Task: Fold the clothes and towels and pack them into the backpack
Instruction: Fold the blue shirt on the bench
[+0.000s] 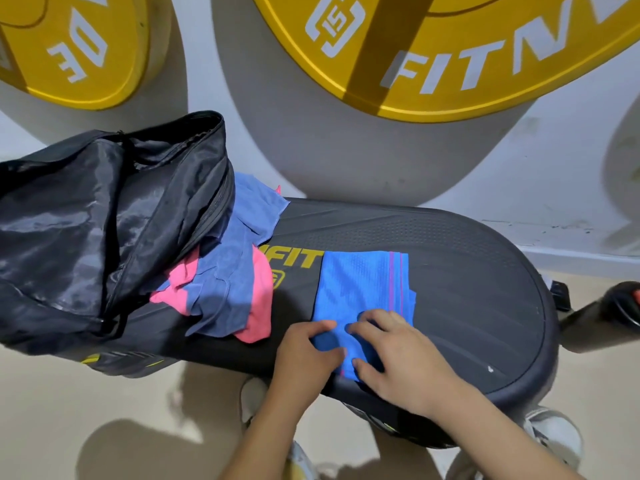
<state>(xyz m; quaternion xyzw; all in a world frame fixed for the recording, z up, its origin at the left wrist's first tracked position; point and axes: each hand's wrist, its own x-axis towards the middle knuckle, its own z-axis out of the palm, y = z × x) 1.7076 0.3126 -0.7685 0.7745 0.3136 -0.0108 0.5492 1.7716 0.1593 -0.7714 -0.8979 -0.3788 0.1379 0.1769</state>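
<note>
A bright blue mesh garment (pixel 360 289) with purple stripes lies folded into a narrow rectangle on the black bench pad (pixel 467 271). My left hand (pixel 304 355) pinches its near left corner. My right hand (pixel 401 358) rests on the near end, fingers bent over the cloth. A black backpack (pixel 104 216) lies unzipped on the left end of the pad, its mouth facing right. Beside it sits a loose heap of cloths: a dark blue one (pixel 225 289), a pink one (pixel 259 306) and a lighter blue one (pixel 256 202).
Two large yellow weight plates (pixel 450 57) lean against the white wall behind the bench. A black and red object (pixel 616 310) lies on the beige floor at the right. My shoes (pixel 554 438) stand on the floor below the bench.
</note>
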